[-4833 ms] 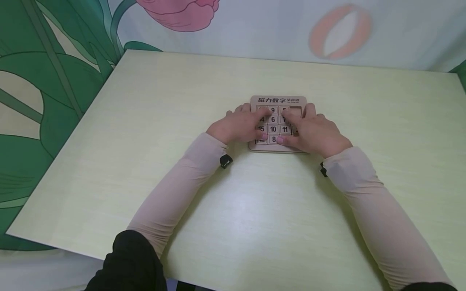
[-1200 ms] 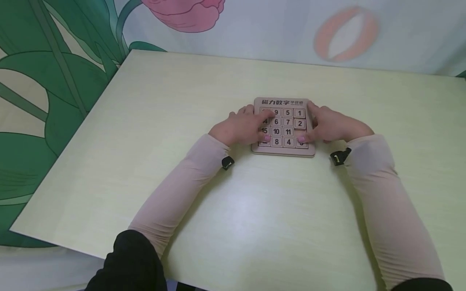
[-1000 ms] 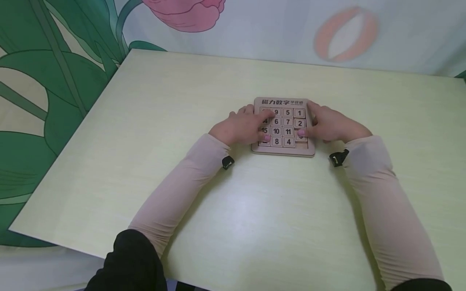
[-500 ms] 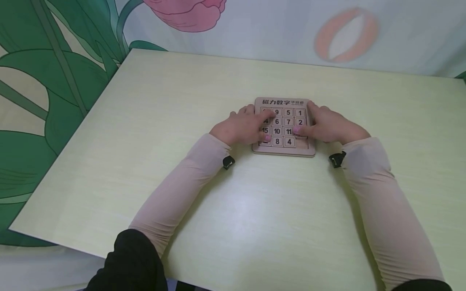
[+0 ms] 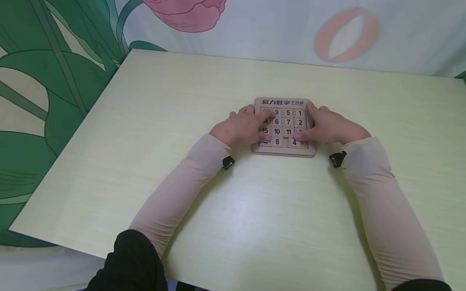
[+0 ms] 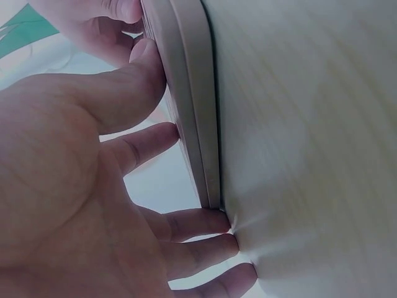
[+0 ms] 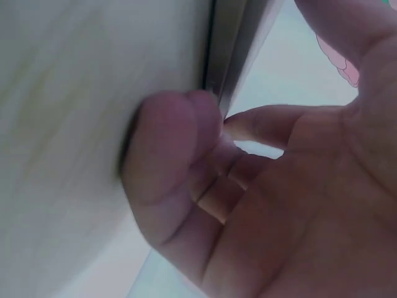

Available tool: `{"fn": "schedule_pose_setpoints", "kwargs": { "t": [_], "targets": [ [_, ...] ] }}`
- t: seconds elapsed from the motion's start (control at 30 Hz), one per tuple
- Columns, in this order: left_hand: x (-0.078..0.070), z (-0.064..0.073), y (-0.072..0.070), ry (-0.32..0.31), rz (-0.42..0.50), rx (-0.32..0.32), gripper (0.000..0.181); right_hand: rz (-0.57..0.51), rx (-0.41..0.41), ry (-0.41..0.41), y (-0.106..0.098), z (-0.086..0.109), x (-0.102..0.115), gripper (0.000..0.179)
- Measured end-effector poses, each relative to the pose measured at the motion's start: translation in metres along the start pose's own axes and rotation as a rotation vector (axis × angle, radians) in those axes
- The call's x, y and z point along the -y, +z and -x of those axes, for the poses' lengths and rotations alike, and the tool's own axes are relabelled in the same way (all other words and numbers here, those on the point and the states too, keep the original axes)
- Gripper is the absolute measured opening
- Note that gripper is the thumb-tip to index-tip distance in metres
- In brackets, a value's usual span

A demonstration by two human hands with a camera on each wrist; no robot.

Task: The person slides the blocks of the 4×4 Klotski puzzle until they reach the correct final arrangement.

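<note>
A flat pinkish number sliding puzzle [image 5: 282, 150] lies on the table, its black-numbered tiles in a square grid under a line of dark characters. My left hand [image 5: 238, 126] rests over its left side, thumb and index fingertip on the tiles. In the left wrist view that hand's other fingers [image 6: 201, 254] reach straight down to the table beside the frame. My right hand [image 5: 333, 125] holds the right edge, with curled fingers [image 7: 164, 143] against its side. Its thumb tip lies just above the 4 tile [image 5: 294, 142], which sits between two columns of the bottom row. The thumb partly covers the tile above.
The pale wooden table [image 5: 233, 226] extends around the puzzle on all sides. Behind it hangs a light backdrop [image 5: 269, 32] with a pink flower and green leaves. Black wrist camera mounts [image 5: 228, 162] sit under both cuffs.
My right hand has moved from over the tiles to the right edge. The right column's tiles have slid up, and just now the 4 tile has shifted right. My left hand stays put.
</note>
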State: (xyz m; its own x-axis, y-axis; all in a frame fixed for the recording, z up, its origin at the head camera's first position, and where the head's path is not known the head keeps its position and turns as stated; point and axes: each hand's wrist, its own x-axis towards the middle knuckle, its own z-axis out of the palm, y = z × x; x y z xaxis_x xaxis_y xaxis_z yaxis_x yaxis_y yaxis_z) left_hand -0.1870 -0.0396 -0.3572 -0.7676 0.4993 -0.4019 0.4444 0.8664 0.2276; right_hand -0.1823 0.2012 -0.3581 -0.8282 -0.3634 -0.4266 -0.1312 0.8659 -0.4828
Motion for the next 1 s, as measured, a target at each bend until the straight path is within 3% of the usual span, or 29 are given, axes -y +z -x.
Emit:
{"fn": "schedule_pose_setpoints", "kwargs": {
  "t": [0.27, 0.47, 0.73, 0.83, 1.0],
  "targets": [
    [-0.002, 0.002, -0.002, 0.011, 0.002, 0.004, 0.070, -0.065, 0.037, -0.094, -0.003, 0.004, -0.005, 0.102],
    [-0.004, 0.001, 0.000, 0.002, 0.021, 0.008, 0.071, -0.096, 0.072, -0.091, -0.005, 0.006, -0.006, 0.098],
    [-0.011, 0.003, 0.001, -0.027, 0.057, -0.009, 0.069, -0.076, 0.041, -0.135, -0.002, 0.003, -0.007, 0.097],
    [-0.014, 0.004, 0.002, -0.047, 0.073, -0.027, 0.068, -0.062, 0.028, -0.098, 0.000, 0.004, -0.002, 0.104],
    [-0.023, 0.002, 0.006, -0.101, 0.062, -0.068, 0.077, -0.001, 0.020, 0.034, 0.006, 0.007, 0.010, 0.123]
  ]
}}
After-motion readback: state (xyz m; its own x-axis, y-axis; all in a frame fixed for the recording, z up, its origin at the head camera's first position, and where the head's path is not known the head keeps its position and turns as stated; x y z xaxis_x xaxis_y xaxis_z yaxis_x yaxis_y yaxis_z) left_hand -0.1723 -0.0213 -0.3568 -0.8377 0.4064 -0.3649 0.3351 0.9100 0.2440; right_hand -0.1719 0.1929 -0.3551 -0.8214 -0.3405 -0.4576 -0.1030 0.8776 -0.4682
